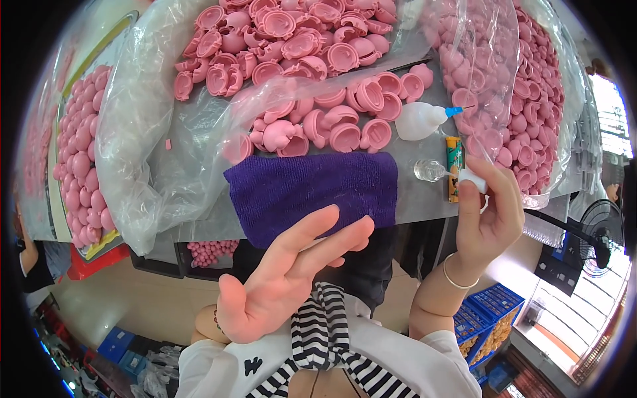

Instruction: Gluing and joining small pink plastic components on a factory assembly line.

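Observation:
My left hand [275, 292] is raised in front of the purple cloth [312, 186], its fingers apart and nothing in them. On the right, the thumb and fingertips of my right hand [492, 215] pinch a small white cap [471, 180] with a thin pale stem pointing left. The stem reaches toward a small clear bottle [429, 170]; whether its tip touches the bottle's neck I cannot tell. Just behind the cap lies a narrow green and yellow packet [454, 159]. A white squeeze bottle [419, 121] with a blue needle tip rests on its side farther back.
Hollow pink plastic shells [298, 46] are heaped across the back of the grey table [424, 205], partly under clear plastic sheeting [133, 132]. More pink parts [531, 99] fill a bag at right. Pink pieces [83, 159] lie in a tray at left. A black fan [600, 239] stands far right.

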The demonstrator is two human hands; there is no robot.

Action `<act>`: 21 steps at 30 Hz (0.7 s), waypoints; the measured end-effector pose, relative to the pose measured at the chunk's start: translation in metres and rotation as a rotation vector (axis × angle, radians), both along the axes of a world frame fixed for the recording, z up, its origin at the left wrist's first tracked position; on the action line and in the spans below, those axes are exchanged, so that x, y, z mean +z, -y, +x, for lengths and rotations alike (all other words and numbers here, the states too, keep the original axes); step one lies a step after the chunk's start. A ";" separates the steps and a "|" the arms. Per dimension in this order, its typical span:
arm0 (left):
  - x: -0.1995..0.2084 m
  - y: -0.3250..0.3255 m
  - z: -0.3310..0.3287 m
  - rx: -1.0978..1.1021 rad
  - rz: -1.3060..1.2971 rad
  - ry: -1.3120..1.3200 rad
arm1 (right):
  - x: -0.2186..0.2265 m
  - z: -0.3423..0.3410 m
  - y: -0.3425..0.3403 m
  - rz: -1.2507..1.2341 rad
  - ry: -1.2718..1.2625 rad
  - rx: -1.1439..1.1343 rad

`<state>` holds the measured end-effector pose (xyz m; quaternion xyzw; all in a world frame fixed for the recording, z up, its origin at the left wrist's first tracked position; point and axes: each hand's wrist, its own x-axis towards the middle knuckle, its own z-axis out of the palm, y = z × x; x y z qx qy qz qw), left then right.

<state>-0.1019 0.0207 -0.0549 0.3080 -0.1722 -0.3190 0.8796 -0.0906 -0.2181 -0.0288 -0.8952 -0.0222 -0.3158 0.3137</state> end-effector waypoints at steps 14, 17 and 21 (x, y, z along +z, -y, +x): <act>-0.007 -0.010 0.009 0.201 0.077 0.455 | -0.007 -0.019 -0.011 -0.043 0.263 -0.030; 0.010 -0.020 0.015 0.365 0.792 0.960 | -0.013 -0.022 -0.037 0.204 0.022 0.514; 0.006 0.002 0.008 0.414 1.474 1.473 | -0.031 -0.001 -0.057 0.223 -0.149 0.700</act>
